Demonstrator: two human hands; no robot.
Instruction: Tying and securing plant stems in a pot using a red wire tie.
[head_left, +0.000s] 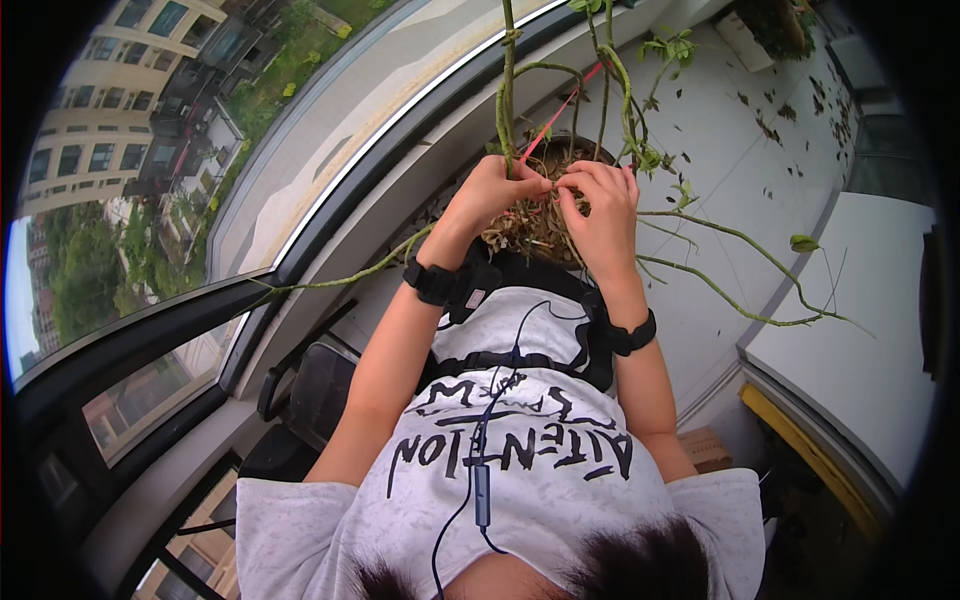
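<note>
Both my hands meet over a potted plant (559, 154) with long green stems and dry leaves on its soil. My left hand (499, 187), beside an upright stem (508, 97), pinches something small and thin near the tips of my right hand (600, 199). The right thumb and index finger are pinched together at the same spot; what lies between the fingertips is too small to tell. A red string (559, 116) runs from the upper stems down to beside my left hand, and a bit of red shows below the fingers.
A window frame (360, 176) runs along the left. Long bare branches (757, 251) reach right towards a white table (832, 300), and another (352, 279) reaches left. A black chair (319, 390) stands lower left. Fallen leaves (769, 127) lie on the floor beside another planter (742, 37).
</note>
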